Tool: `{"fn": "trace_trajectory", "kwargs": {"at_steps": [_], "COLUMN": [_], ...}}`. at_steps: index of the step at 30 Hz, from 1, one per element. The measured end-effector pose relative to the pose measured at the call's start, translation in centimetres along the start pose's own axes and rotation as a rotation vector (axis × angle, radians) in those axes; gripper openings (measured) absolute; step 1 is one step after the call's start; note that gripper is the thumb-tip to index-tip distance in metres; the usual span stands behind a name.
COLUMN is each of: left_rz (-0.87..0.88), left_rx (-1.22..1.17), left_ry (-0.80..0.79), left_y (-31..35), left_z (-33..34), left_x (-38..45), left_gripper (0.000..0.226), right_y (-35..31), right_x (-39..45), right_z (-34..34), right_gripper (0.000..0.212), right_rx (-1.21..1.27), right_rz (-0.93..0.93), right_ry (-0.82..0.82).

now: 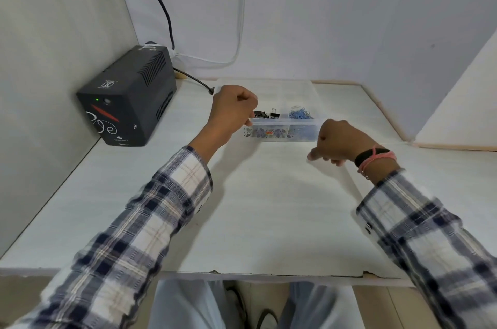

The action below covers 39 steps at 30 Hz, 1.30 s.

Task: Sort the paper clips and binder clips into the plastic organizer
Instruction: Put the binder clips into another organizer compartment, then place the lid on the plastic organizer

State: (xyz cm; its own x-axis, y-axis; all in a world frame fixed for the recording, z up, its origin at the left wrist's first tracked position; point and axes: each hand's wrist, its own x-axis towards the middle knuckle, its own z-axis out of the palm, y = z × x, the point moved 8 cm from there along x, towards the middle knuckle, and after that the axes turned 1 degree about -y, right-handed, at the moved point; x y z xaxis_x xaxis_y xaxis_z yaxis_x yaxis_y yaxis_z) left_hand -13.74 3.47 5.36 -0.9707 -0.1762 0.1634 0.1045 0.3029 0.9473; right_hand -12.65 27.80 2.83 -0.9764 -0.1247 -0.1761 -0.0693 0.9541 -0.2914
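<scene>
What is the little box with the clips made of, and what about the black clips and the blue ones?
The organizer looks like clear, slightly cloudy plastic: you can see the clips through its wall, which has a flower print. The black binder clips seem to be painted metal with shiny wire handles. The blue paper clips look like thin bent wire, probably coated in colour; too small to be sure.

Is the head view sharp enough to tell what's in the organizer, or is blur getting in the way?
Head view: even light, no glare; organizer readable, black binder clips left, blue paper clips right. Right hand and sleeves motion-blurred; wide-angle bends the table edges.
</scene>
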Motion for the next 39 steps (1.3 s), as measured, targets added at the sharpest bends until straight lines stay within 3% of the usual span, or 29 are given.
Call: {"fn": "trace_trajectory", "kwargs": {"at_steps": [5,11,15,18,24,29,34,36,39], "left_rz": [0.058,0.078,0.084,0.091,0.139,0.137,0.269,0.307,0.353], "left_rx": [0.093,0.224,0.215,0.192,0.157,0.143,0.217,0.174,0.081], "left_ry": [-0.061,-0.201,-0.181,-0.162,-0.119,-0.238,-0.548,-0.589,-0.529], "left_y": [0.0,-0.6,-0.5,-0.5,0.4,0.7,1.7,2.3,3.4], "left_z": [1.4,3.8,3.9,3.7,3.1,4.0,7.0,7.6,7.2], "left_x": [-1.1,-2.0,-2.3,-2.5,-3.1,-3.7,-5.6,-6.2,-6.5], "left_gripper": [0.013,0.031,0.029,0.025,0.015,0.024,0.046,0.043,0.026], "right_y": [1.1,1.7,2.4,2.9,3.2,2.1,-2.2,-4.0,-5.6], "right_x": [-0.9,-1.1,-0.9,-0.8,-1.4,-2.7,-5.9,-7.1,-8.3], "right_z": [0.2,1.0,1.2,1.1,0.4,-1.1,-4.6,-5.4,-5.9], "right_gripper": [0.04,0.033,0.035,0.018,0.01,0.025,0.007,0.004,0.002], "right_rx": [-0.176,-0.165,-0.166,-0.181,-0.11,0.039,0.188,0.263,0.34], "right_rz": [0.08,0.119,0.148,0.146,0.144,0.096,-0.077,-0.145,-0.213], "right_ry": [0.042,0.039,0.061,0.143,0.202,0.229,0.168,0.1,0.033]}}
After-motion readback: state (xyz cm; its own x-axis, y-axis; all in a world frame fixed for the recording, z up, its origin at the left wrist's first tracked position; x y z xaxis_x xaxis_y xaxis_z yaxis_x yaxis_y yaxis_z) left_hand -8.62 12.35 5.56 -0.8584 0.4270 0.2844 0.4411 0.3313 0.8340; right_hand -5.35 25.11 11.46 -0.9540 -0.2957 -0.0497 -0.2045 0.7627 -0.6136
